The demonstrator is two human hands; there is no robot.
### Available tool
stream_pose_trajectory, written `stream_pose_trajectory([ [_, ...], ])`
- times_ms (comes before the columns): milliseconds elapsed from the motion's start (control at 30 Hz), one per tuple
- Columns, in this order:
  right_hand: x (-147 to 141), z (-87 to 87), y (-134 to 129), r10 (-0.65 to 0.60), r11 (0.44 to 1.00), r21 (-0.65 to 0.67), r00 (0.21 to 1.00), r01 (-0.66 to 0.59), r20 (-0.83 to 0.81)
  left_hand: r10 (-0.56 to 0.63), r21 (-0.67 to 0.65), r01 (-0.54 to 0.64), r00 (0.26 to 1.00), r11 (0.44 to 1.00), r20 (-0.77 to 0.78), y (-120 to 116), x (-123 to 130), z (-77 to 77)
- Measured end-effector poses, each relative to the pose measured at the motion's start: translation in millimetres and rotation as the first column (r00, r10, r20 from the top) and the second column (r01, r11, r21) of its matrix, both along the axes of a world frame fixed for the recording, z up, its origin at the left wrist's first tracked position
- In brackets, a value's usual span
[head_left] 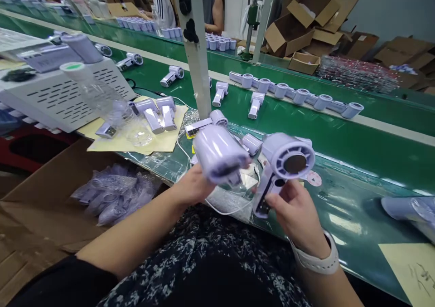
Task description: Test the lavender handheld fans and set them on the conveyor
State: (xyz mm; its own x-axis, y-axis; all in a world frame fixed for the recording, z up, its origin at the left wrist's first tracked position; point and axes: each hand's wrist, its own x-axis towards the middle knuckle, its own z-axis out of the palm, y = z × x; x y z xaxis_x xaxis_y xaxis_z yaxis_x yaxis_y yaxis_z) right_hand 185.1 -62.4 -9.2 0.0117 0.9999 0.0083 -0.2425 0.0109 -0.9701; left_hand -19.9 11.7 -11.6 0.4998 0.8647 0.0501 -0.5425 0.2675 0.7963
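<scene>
In my left hand [197, 183] is a lavender handheld fan [220, 153], blurred, its rounded head facing up and its handle mostly hidden. My right hand [295, 207] grips the handle of a second lavender handheld fan [288, 155]. That one's ribbed round front with a dark centre faces me, and my thumb lies on the handle near a dark panel. The two fans are held apart above the table edge. Just beyond them lie another fan [217, 117], a lavender fan head [252, 143] and a white cable [217, 211].
Behind runs a green conveyor [306, 128] carrying several fans and a row of lavender housings [281, 90]. A metal post [199, 71] rises ahead. To the left stand a vented white box [78, 94] and a carton of bagged parts [117, 193]. Co-workers sit across the line.
</scene>
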Motion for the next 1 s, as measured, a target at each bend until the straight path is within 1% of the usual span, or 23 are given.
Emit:
stream_pose_trajectory([
  [33, 1, -1.0, 1, -0.046, 0.999, -0.019, 0.999, 0.046, -0.023, 0.019, -0.023, -0.019, 1.000, 1.000, 0.002, 3, 1, -2.4],
  [100, 3, -1.8, 3, -0.118, 0.991, -0.063, 0.991, 0.114, -0.063, 0.019, -0.085, -0.018, 1.000, 0.996, 0.014, 6, 3, -3.8],
  [133, 4, -1.3, 4, -0.134, 0.989, -0.079, 0.987, 0.127, -0.086, 0.007, -0.109, -0.005, 1.000, 0.994, 0.019, 5, 5, -2.9],
  [200, 5, 0.9, 3, -0.139, 0.989, -0.071, 0.983, 0.130, -0.124, -0.037, -0.110, 0.038, 0.999, 0.993, 0.016, -2, 8, 0.4],
  [300, 5, 4.7, -2, -0.075, 0.997, -0.039, 0.985, 0.070, -0.153, -0.102, -0.044, 0.101, 0.995, 0.994, -0.009, -15, 13, 5.5],
  [400, 2, 5.9, -8, 0.034, 0.996, -0.076, 0.986, -0.047, -0.162, -0.184, 0.048, 0.186, 0.982, 0.981, -0.036, -23, 16, 6.5],
  [433, 0, 5.6, -9, 0.056, 0.994, -0.083, 0.986, -0.070, -0.158, -0.190, 0.078, 0.195, 0.980, 0.978, -0.057, -24, 17, 5.8],
  [500, -3, 4.5, -11, 0.052, 0.995, -0.077, 0.987, -0.065, -0.152, -0.181, 0.110, 0.193, 0.977, 0.975, -0.109, -24, 17, 3.5],
  [600, -9, 2.2, -10, 0.035, 0.994, -0.098, 0.986, -0.051, -0.165, -0.164, 0.094, 0.179, 0.976, 0.979, -0.146, -22, 17, -0.1],
  [767, -12, -2.2, -7, 0.034, 0.991, -0.120, 0.985, -0.056, -0.171, -0.198, 0.056, 0.205, 0.974, 0.977, -0.110, -19, 17, -1.7],
  [1000, -12, -5.2, -12, 0.063, 0.985, -0.142, 0.969, -0.099, -0.238, -0.194, 0.042, 0.198, 0.978, 0.979, -0.079, -19, 15, -2.6],
])
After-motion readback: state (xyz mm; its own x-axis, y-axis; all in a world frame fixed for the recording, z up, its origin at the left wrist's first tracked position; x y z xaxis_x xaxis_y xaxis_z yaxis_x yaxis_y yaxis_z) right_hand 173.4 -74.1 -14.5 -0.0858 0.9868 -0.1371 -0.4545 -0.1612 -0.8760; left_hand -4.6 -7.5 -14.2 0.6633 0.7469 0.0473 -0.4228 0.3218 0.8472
